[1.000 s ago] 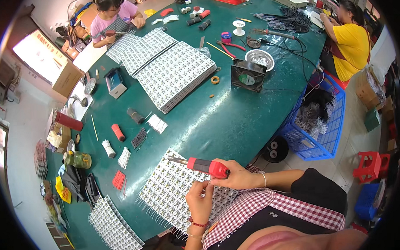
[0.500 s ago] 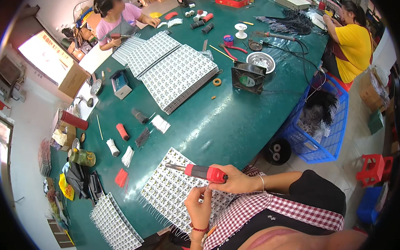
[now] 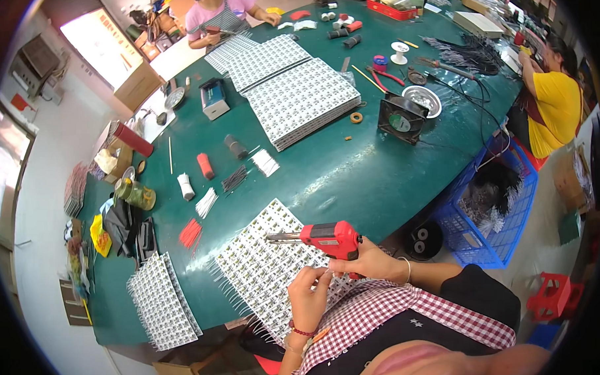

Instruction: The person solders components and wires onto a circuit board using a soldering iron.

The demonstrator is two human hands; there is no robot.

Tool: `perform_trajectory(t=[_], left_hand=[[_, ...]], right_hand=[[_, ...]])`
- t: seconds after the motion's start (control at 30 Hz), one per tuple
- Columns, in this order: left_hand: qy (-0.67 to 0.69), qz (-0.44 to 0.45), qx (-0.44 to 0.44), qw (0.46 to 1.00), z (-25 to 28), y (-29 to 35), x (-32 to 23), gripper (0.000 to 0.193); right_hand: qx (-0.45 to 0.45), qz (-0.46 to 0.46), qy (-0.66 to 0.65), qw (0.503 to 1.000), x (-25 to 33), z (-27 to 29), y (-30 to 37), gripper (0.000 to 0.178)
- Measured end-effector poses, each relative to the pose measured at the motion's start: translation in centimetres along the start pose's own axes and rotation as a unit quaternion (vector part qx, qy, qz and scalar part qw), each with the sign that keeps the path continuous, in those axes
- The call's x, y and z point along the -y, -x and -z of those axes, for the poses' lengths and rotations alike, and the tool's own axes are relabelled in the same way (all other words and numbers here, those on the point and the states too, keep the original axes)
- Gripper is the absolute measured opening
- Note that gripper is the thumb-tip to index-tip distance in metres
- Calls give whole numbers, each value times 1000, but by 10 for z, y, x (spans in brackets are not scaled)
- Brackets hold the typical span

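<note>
Two hands (image 3: 336, 279), one red soldering gun (image 3: 331, 238), one panel (image 3: 263, 268)

A long green table (image 3: 352, 166) fills the room — its far end reaches two seated people. Pale floor (image 3: 45, 276) runs along the left, where bright daylight comes through a doorway (image 3: 103, 45). On the right stand a blue plastic crate (image 3: 492, 214) and a red stool (image 3: 551, 296).

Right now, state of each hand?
Left hand: fingers pinched together at the near edge of the white panel; what they pinch cannot be told.
Right hand: closed on the red soldering gun.
</note>
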State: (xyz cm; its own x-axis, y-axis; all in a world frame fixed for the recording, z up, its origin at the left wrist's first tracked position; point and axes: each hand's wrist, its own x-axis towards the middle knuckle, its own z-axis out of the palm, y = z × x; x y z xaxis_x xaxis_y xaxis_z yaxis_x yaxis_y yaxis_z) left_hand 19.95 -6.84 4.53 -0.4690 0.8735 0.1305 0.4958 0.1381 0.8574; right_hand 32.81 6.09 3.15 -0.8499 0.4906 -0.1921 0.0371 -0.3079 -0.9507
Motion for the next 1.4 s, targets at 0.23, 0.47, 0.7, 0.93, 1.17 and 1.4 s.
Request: perform_trajectory(t=[0.23, 0.47, 0.7, 0.93, 1.17, 1.4], left_hand=[[21, -20, -3, 1000, -7, 11, -5, 6], [23, -15, 3, 1000, -18, 10, 1, 6], [13, 0, -54, 998, 21, -1, 29, 5], [-92, 21, -80, 992, 75, -10, 64, 5], [-136, -51, -71, 987, 87, -42, 88, 8], [-149, -78, -88, 982, 90, -68, 99, 8]], right_hand=[[-4, -6, 41, 999, 3, 4, 13, 28], [-43, 30, 47, 998, 15, 3, 18, 30], [-108, 76, -59, 990, 10, 26, 11, 31], [-175, 102, -39, 979, 15, 41, 15, 39], [-173, 78, -30, 981, 21, 27, 13, 34], [-181, 75, -62, 979, 16, 20, 1, 31]])
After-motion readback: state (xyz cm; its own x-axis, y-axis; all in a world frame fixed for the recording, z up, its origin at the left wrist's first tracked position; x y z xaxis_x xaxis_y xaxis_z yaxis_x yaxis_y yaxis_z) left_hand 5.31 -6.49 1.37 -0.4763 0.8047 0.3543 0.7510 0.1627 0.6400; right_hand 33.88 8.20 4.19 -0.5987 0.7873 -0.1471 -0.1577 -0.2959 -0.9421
